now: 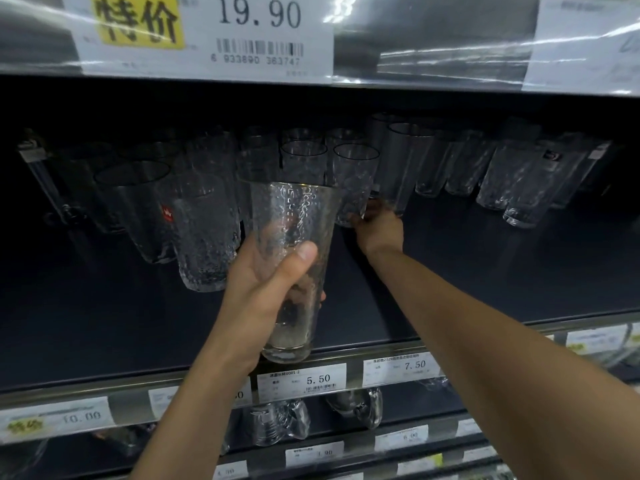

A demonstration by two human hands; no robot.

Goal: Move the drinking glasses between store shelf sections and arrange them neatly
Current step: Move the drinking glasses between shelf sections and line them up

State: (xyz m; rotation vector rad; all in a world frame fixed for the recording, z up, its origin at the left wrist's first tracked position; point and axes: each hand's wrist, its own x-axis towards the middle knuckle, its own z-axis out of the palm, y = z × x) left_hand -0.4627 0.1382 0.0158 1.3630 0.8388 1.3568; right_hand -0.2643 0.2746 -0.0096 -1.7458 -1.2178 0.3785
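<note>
The left hand (266,289), in the middle of the frame, is gripping a tall hammered glass (294,244) by its lower half, thumb curled across the front and fingers wrapping round the back. The glass is standing upright in the air, its foot hanging just above the front edge of the dark shelf (485,271).

The right hand (379,230) is reaching deeper in, right of centre, with its back to the camera. Its fingertips are lying at the foot of a shorter hammered glass (355,181), touching it. They are sitting in shadow, so I cannot tell whether they are closing round that glass or only resting against it. Just to the right of it a tall smooth glass (405,164) is standing.

Further glasses are filling the back of the shelf. Left of the held glass, a heavy textured glass (204,244) and a smooth glass with a red sticker (145,209) are standing side by side. Toward the upper right, a row of patterned glasses (519,188) is running back into the dark.

Along the shelf's front rail, a 5.50 price tag (301,377) is sitting right below the held glass, with a 7.50 price tag (401,367) beside it. At the top of the frame a large 19.90 price tag (207,32) is hanging from the shelf above.
</note>
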